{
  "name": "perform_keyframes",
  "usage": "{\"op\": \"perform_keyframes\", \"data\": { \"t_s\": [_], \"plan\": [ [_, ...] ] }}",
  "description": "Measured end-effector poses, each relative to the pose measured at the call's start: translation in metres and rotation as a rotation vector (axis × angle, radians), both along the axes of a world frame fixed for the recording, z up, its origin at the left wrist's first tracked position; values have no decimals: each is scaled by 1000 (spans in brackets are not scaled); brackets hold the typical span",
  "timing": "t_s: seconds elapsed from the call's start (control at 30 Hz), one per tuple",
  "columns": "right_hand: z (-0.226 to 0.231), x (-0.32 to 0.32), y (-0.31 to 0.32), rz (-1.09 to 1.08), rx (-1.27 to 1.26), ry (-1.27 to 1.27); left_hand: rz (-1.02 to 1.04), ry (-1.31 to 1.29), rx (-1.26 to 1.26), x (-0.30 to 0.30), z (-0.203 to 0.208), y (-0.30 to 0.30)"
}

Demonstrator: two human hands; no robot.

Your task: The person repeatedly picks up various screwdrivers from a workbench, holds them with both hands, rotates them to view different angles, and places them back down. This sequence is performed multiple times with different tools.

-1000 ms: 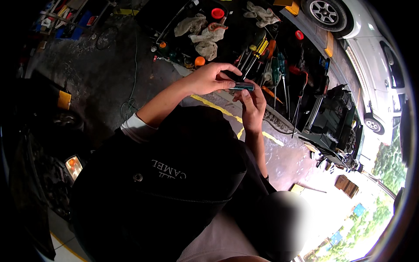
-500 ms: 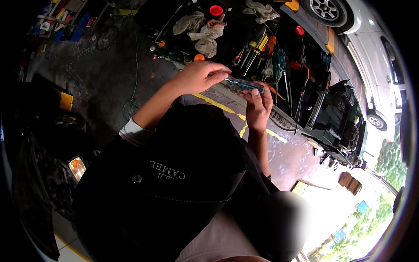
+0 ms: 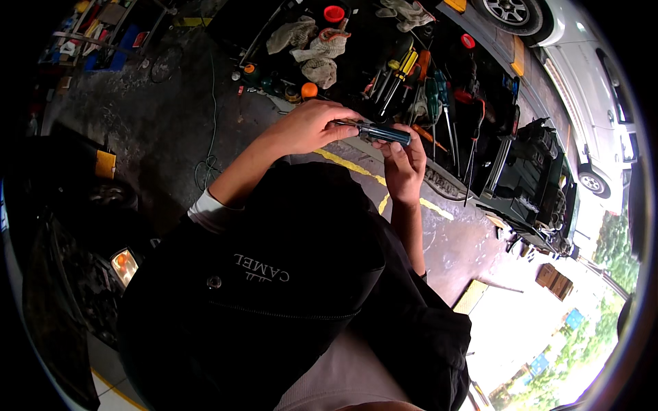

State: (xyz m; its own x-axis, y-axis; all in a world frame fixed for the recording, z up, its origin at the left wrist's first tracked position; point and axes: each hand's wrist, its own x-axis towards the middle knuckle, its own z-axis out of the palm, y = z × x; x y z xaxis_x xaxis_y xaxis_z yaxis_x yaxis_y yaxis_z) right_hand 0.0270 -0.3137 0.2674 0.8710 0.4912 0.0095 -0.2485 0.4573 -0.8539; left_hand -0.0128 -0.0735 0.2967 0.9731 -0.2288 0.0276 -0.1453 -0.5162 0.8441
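A screwdriver [image 3: 388,133] with a dark, partly translucent handle lies almost level between my two hands. My right hand [image 3: 406,164] pinches the butt end of the handle between thumb and fingers. At the other end, my left hand [image 3: 312,128] closes its thumb and fingers on the metal shaft, so the tip is hidden. Just beyond my hands, several hand tools lie on a dark tool bench, among them a yellow-handled screwdriver [image 3: 399,77] and a green-handled screwdriver [image 3: 432,99].
Work gloves [image 3: 325,44], a red ring-shaped lid [image 3: 334,14] and an orange ball-like cap [image 3: 309,90] lie around the bench. To the right stands a white vehicle [image 3: 589,89]. A green cable [image 3: 214,103] trails over the floor at left; a car headlight [image 3: 124,266] shows lower left.
The screwdriver handle has turned slightly, and my left fingers have shifted a little on the shaft. Both hands keep hold of it. The whole view has moved slightly.
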Motion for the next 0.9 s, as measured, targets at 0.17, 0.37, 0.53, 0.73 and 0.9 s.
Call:
{"op": "perform_keyframes", "data": {
  "t_s": [0.17,0.37,0.53,0.73,0.9],
  "plan": [
    [0,0,-1,31,31,3,45,-55,-29,0,-5,-2],
    [3,1,3,-8,-42,-61,118,-200,10,-6,-4,-8],
    [-11,3,-1,11,-114,-96,169,-293,62,-6,-7,-13],
    [-11,4,1,15,-115,-73,229,-328,72,-7,-5,-16],
    [-8,1,2,11,-163,-70,231,-484,92,-6,-6,-19]
  ]
}}
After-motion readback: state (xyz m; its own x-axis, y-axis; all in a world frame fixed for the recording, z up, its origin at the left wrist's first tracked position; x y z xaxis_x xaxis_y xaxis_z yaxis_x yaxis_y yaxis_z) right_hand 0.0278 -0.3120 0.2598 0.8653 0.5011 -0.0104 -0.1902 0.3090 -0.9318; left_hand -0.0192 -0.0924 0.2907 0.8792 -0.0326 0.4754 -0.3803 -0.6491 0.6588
